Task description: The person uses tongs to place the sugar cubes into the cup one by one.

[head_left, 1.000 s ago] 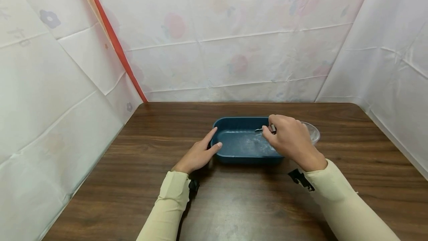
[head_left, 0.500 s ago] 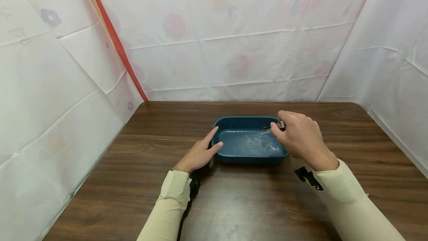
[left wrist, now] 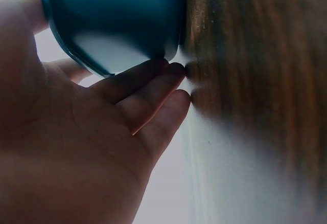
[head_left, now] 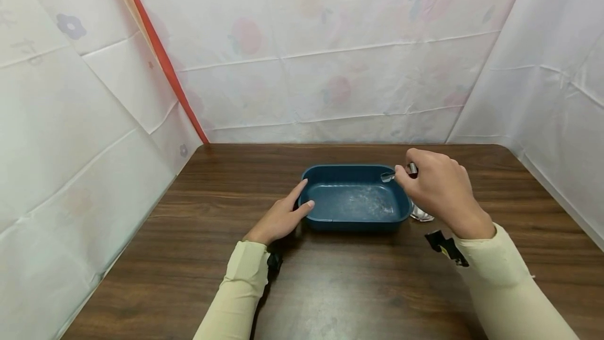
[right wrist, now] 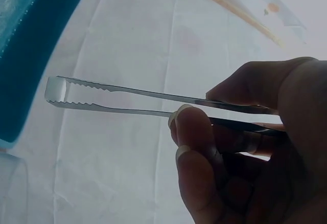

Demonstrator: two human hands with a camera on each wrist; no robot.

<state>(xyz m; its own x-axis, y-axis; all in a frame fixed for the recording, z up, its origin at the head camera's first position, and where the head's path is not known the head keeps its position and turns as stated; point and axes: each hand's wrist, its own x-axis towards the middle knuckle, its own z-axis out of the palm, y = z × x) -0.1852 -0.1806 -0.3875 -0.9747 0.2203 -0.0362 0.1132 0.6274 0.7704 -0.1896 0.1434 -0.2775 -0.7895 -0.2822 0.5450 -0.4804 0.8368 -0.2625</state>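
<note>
A dark blue tub (head_left: 356,220) stands on the table, whitish specks showing on its floor. My left hand (head_left: 278,218) rests at its left end with fairly straight fingers, thumb and forefinger at the rim. In the left wrist view the other fingers touch the tub's outside and the table. My right hand (head_left: 439,188) pinches metal tongs (right wrist: 138,92) with serrated edges, above the tub's right end. Between the tips sits a small clear block (right wrist: 56,88) that looks like an ice cube. A clear container (head_left: 421,215), mostly hidden by my right hand, stands right of the tub.
The brown wood-grain table (head_left: 212,277) runs back to a white patterned sheet (head_left: 283,83), and similar sheets hang at both sides. A red strip (head_left: 160,57) slants down the back left corner.
My right hand has moved right and slightly up with the tongs, from over the tub's floor to its right end. The left hand and tub have stayed put.
</note>
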